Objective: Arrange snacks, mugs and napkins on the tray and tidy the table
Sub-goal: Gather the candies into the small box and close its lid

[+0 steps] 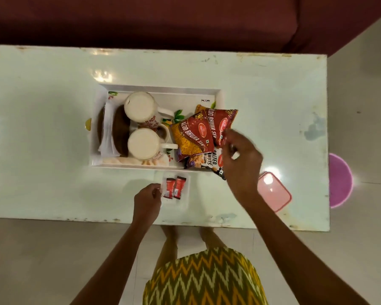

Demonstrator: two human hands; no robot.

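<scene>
White rectangular plastic tray [158, 89] sits mid-table on the glossy pale-green tabletop [42, 133]. In the tray: folded white napkins [108, 128] at 9 o'clock, two cream ceramic mugs [139, 107] beside them (handles pointing toward 3), and red-and-yellow Aloo Bhujia Sev snack packets [191, 134] piled at 3 o'clock over a Salted Peanuts packet [204, 162].

Right hand [242, 164] at the tray's 4 o'clock corner, fingertips pinched on the lower edge of the right-most red packet [222, 126].

Left hand [147, 200] at 6 o'clock below the tray, fingers curled together on the edge of a small clear plastic container [180, 203] holding two red sachets [174, 187].

Pink lid [277, 194] lies near the table's right edge, clear of the tray.
</scene>
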